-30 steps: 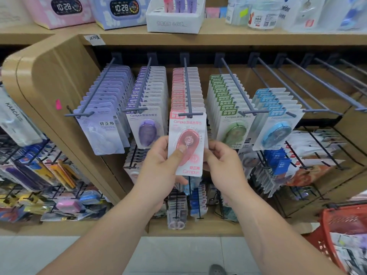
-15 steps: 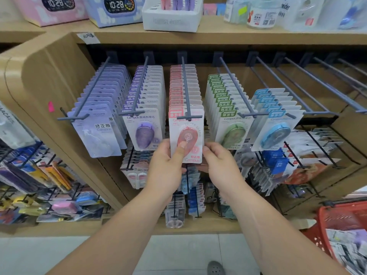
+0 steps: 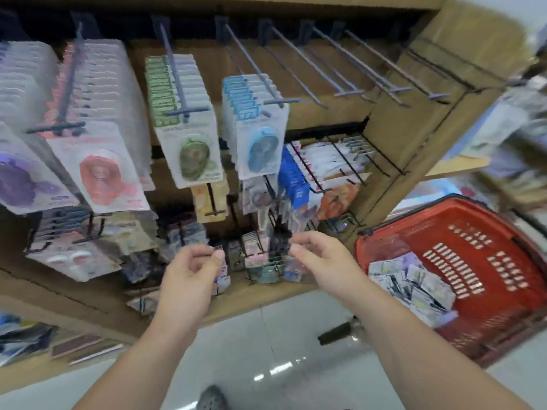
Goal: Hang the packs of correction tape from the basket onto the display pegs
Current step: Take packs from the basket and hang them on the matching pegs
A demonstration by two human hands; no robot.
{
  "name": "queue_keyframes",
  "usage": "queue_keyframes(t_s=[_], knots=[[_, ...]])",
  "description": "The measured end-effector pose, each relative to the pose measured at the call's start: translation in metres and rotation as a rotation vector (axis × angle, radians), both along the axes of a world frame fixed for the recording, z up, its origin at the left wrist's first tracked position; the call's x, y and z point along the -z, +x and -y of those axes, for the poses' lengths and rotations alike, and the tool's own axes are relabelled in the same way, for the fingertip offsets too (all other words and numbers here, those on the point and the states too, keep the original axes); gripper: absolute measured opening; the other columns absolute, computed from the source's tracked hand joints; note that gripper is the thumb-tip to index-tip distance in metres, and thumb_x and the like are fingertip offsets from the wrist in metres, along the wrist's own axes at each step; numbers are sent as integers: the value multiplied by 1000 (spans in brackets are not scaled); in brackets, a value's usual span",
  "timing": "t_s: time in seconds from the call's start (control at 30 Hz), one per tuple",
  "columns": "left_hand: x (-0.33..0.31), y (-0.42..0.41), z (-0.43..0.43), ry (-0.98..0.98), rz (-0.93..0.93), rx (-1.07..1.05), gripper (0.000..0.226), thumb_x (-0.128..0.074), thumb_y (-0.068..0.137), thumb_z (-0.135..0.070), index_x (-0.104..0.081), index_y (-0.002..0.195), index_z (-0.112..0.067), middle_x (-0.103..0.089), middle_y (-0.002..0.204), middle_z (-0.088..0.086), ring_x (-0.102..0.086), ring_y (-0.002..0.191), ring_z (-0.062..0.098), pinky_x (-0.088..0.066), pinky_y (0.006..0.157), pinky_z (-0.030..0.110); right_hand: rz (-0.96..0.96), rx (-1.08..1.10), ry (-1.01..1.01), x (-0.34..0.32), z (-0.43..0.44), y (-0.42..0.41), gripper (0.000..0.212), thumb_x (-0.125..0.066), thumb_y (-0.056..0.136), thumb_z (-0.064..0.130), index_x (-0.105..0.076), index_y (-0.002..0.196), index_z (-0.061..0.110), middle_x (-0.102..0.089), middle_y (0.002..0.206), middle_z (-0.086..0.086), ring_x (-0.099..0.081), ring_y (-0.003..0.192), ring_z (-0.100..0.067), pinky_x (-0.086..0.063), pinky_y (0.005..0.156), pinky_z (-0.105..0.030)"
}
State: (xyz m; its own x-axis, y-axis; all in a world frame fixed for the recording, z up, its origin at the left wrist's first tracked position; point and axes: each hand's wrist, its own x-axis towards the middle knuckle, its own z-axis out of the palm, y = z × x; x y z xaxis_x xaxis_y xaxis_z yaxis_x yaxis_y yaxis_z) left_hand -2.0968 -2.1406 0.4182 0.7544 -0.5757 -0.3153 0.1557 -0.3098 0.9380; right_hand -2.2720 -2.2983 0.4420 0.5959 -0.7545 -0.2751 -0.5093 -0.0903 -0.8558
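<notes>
The view is blurred and tilted. Packs of correction tape hang in rows on grey pegs: a purple pack (image 3: pixel 20 179) at the far left, a pink pack (image 3: pixel 100 170) beside it, a green pack (image 3: pixel 192 155) and a blue pack (image 3: pixel 262 146). My left hand (image 3: pixel 192 270) and my right hand (image 3: pixel 319 255) are both below the pegs, apart from the packs, with fingers loosely curled and nothing in them. A red basket (image 3: pixel 503 232) at the right holds several loose packs (image 3: pixel 411 282).
Several bare grey pegs (image 3: pixel 355 72) stick out to the right of the blue row. Lower black wire hooks (image 3: pixel 340 161) carry other small stationery. A wooden side panel (image 3: pixel 429 113) stands between the pegs and the basket. Pale floor tiles (image 3: pixel 266 350) lie below.
Both hands have let go of the pink pack, which now hangs at the front of its peg, and dropped lower. The view has swung right and down, bringing the red basket into sight.
</notes>
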Motion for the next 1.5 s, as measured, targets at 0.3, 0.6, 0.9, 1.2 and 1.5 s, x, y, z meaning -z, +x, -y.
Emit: queue_keyframes(t_s=[0.3,0.6,0.9,1.2,1.5], knots=[[59,-200,114,112,36,267,21,-75,96,-23,-62,112,-21,-67,106,3,-62,90,15,-46,75,29,-506,132,-35,97,107,-292,19,-69,94,39,-68,106,24,-71,97,3,-67,97,-19,-48,85,-29],[135,-333,189,290,103,281,54,-81,88,-40,-52,133,-31,-60,131,-11,-59,126,21,-48,109,49,-591,-23,-151,130,191,-424,31,-66,96,39,-70,119,17,-73,114,1,-66,108,-23,-50,91,-34],[172,-344,237,409,349,164,84,-86,81,-35,-42,152,-27,-55,131,5,-55,122,27,-49,105,49,-697,-181,-163,144,241,-432,31,-62,96,47,-65,120,27,-72,109,8,-67,100,-18,-55,83,-36],[187,-354,248,470,311,133,110,-86,85,-29,-13,167,-24,-27,164,3,-36,147,24,-31,116,34,-626,-139,100,182,305,-411,29,-70,94,38,-69,116,19,-73,111,1,-68,103,-18,-54,92,-35],[196,-358,252,638,335,82,117,-87,82,-28,-8,168,-25,-22,170,2,-34,151,23,-33,118,37,-616,-103,182,280,399,-351,53,-62,100,35,-50,147,13,-59,142,-8,-64,92,-21,-48,65,-24]])
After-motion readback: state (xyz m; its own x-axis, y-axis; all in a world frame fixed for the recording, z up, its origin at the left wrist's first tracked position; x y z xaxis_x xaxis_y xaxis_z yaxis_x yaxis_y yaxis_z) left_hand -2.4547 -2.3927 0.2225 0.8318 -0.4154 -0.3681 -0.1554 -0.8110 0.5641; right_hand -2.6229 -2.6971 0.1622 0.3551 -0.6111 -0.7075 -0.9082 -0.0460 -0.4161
